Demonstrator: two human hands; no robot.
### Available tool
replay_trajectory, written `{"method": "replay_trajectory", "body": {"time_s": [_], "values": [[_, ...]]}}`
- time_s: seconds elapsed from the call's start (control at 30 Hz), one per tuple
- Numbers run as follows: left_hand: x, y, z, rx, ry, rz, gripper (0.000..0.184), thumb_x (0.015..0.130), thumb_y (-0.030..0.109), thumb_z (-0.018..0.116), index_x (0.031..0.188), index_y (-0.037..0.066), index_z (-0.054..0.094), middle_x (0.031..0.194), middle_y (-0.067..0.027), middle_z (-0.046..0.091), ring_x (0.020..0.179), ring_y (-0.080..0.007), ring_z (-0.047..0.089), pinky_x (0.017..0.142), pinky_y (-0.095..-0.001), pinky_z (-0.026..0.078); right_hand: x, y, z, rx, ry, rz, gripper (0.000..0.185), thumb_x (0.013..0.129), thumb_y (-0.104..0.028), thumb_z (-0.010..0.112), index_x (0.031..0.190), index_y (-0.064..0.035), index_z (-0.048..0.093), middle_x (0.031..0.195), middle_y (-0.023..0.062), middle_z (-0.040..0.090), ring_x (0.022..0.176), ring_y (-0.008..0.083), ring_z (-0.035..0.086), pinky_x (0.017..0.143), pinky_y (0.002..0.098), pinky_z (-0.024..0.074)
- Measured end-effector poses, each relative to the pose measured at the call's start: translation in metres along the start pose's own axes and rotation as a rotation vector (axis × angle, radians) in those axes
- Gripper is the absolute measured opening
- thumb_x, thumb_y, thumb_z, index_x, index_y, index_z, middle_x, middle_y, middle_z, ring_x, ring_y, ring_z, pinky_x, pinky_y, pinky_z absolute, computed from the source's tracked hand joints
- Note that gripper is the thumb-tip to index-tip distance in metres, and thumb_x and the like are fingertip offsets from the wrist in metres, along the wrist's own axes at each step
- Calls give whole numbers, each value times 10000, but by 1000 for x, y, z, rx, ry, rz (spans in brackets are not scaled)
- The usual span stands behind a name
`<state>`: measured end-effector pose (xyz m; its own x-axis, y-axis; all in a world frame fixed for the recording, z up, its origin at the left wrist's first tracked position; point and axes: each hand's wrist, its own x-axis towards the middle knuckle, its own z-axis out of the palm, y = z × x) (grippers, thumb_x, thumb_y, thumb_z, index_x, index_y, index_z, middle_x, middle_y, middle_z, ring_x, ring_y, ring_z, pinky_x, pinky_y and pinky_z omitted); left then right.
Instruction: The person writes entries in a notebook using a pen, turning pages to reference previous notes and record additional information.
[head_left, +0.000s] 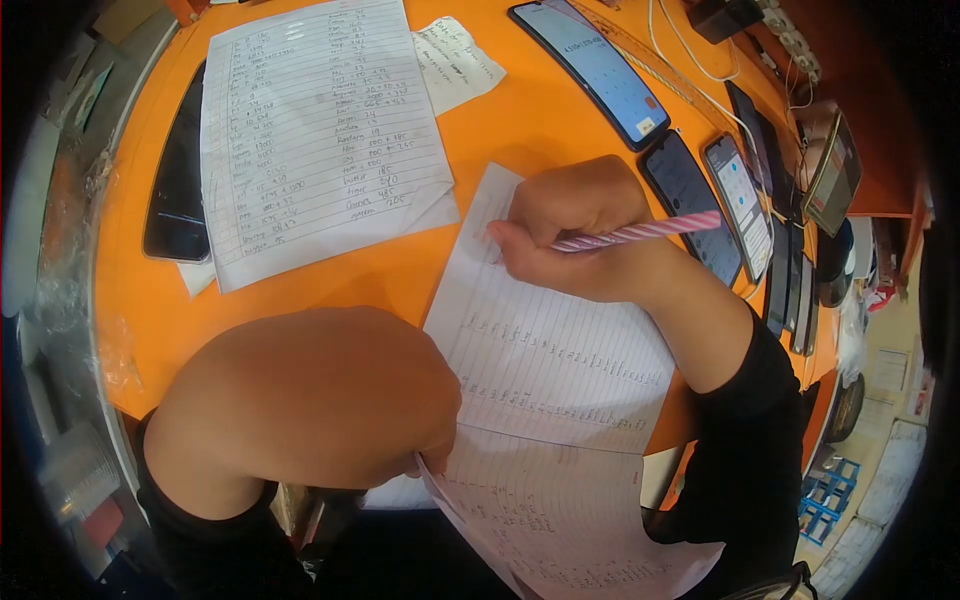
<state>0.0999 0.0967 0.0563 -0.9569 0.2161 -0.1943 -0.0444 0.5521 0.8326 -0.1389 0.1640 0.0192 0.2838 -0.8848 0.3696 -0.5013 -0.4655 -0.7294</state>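
Note:
My right hand (570,225) is closed round a pink and white striped pen (640,232) and rests on the upper part of a lined notebook page (560,345); the pen tip is hidden. Near the notebook's left edge, my left hand (430,430) pinches the edge of a lower page (560,510), which curls down over my lap. Rows of handwriting cover parts of both pages. To the upper left lies a loose lined sheet (320,130) full of handwritten names and numbers, with one corner folded.
A dark phone (178,200) lies partly under the loose sheet, and a torn note (455,68) beside it. On the right of the orange table (370,275) are a large lit phone (595,70), a smaller phone (740,200), several other phones and white cables.

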Motion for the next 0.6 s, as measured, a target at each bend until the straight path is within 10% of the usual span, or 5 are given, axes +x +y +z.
{"method": "replay_trajectory", "body": {"time_s": [0.6], "values": [[4,4,-6,-1,-76,-42,306,729,24,712,981,185,774,1016,-7,709,1008,-210,637,885,-280,489,1,1,-1,-17,12,-14,331,776,-18,688,609,-53,404,540,40,422,475,165,413,465,286,345]]}}
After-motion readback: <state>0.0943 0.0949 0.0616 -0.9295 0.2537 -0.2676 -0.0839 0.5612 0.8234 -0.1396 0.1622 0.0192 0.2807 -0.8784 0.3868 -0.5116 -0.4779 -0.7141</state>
